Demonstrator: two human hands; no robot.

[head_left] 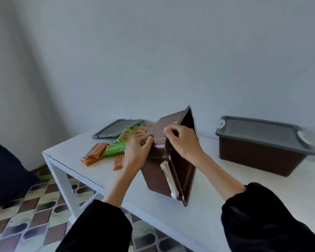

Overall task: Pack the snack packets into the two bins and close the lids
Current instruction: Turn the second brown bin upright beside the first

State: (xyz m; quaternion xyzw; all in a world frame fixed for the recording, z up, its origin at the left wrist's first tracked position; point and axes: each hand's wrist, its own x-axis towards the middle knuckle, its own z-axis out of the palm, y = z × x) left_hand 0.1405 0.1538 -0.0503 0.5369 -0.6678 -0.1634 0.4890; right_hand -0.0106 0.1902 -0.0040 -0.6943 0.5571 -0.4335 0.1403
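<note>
A brown bin (153, 171) is tipped up on its side at the middle of the white table (216, 197), its open mouth facing right. My right hand (182, 140) grips the bin's upper rim, fingers curled over the edge. My left hand (137, 151) holds the bin's left wall and bottom edge. Orange and green snack packets (115, 148) lie in a loose heap on the table just left of the bin. A grey lid (115, 130) lies flat behind the packets. A second brown bin (258, 157) stands at the right with its grey lid (262, 131) on.
The table's left corner (45, 154) is close to the packets, with patterned floor tiles (31, 206) below. A dark object (5, 171) sits at the far left. A plain wall runs behind the table.
</note>
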